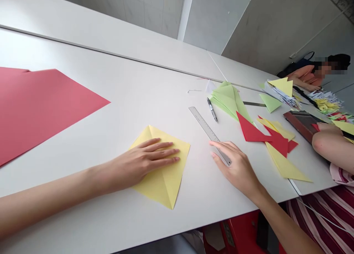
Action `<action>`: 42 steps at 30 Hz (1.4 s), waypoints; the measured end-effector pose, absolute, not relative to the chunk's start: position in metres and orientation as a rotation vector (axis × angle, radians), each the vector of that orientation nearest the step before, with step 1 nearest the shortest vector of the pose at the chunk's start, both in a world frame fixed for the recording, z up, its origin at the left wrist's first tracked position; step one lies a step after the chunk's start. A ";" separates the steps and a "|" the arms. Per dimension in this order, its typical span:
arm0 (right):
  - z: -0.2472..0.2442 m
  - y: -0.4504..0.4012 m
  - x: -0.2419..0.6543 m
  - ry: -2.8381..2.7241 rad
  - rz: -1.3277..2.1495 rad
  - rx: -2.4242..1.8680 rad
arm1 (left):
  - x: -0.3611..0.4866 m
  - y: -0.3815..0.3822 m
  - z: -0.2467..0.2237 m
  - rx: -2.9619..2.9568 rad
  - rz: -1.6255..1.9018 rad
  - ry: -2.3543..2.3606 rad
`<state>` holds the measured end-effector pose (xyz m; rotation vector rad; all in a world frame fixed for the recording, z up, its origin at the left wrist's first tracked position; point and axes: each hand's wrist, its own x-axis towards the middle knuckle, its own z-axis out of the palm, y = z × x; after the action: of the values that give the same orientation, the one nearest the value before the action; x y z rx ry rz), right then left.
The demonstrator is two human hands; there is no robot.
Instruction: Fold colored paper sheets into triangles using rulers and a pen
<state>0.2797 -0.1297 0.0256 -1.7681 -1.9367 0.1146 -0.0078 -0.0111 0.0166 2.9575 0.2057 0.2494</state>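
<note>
Pressing: our left hand point(143, 162), spread flat, fingers together, holds down the folded yellow paper point(163, 185) on the white table point(105, 136).
Handling: light, soft, likely to slide; we'd lift it by a bare corner.
Our grip: right hand point(238, 169) open, fingers resting on the steel ruler point(206, 127).

light: bright, diffuse | shadows: faint | glare: pale wash on white table point(69, 58) | edges: wide-angle bowed | focus: sharp

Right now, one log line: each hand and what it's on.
left hand: flat on folded yellow paper | right hand: over end of metal ruler | nearby: red paper sheet
</note>
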 end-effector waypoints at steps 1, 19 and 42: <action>0.027 -0.118 0.272 -1.915 0.212 -1.755 | -0.008 -0.013 0.016 2.975 0.264 0.216; 0.022 -0.058 0.222 -1.745 0.839 -1.645 | -0.002 -0.049 0.000 3.043 0.619 1.065; 0.029 -0.077 0.213 -2.193 0.349 -1.415 | -0.010 -0.064 0.010 3.058 0.620 1.046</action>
<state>0.2133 -0.0766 0.0288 -1.4145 -2.1925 0.3489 -0.0103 -0.0640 0.0104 3.0583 1.0462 0.6203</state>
